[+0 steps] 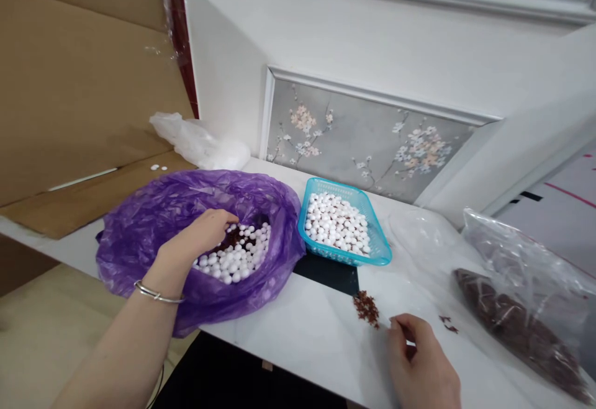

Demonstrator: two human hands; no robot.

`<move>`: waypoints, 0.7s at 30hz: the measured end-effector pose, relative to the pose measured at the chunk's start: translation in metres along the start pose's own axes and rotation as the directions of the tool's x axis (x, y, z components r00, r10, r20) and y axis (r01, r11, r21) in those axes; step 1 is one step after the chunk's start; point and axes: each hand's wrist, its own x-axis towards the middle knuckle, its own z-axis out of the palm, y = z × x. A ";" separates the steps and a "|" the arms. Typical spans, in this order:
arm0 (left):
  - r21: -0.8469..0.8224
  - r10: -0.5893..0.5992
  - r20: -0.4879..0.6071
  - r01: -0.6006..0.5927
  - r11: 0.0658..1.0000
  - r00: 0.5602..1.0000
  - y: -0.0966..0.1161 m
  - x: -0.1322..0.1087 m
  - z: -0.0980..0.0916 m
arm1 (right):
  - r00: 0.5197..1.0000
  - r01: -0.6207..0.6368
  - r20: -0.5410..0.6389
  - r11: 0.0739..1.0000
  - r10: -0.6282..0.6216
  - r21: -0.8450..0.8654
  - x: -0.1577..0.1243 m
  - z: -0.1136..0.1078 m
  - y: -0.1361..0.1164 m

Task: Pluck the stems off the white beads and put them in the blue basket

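My left hand [205, 230], with a silver bangle at its wrist, reaches over the open purple plastic bag [153, 210]. Its fingers are curled together and their tips are partly hidden, so what they hold cannot be made out. Inside the bag lie many small white balls [235, 263] and some dark red-brown pieces [230, 239]. My right hand [421, 359] is low over the white table, thumb and forefinger pinched; anything between them is too small to name. Just left of it lies a small pile of red-brown branching pieces [367, 308].
A blue basket [379, 235] of white balls stands behind the pile. At right lies a clear bag of brown pieces [512, 322]; a few loose brown bits [449, 325] lie nearer. Cardboard [84, 80] and a white plastic bag [200, 142] are at left. A wall bounds the back.
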 end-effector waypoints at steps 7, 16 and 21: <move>-0.044 0.002 -0.038 -0.003 0.999 0.999 -0.002 0.006 0.014 | 0.985 0.158 -0.069 0.987 -0.157 0.010 0.002 0.006 0.014; -0.191 -0.004 -0.185 -0.032 0.981 0.983 0.032 -0.018 -0.008 | 0.979 0.201 -0.070 0.944 -0.189 0.263 0.006 0.004 0.025; -0.837 -0.110 -0.056 0.013 0.547 0.992 0.093 -0.056 0.012 | 0.990 0.033 0.096 0.820 -0.107 0.572 -0.008 0.000 -0.014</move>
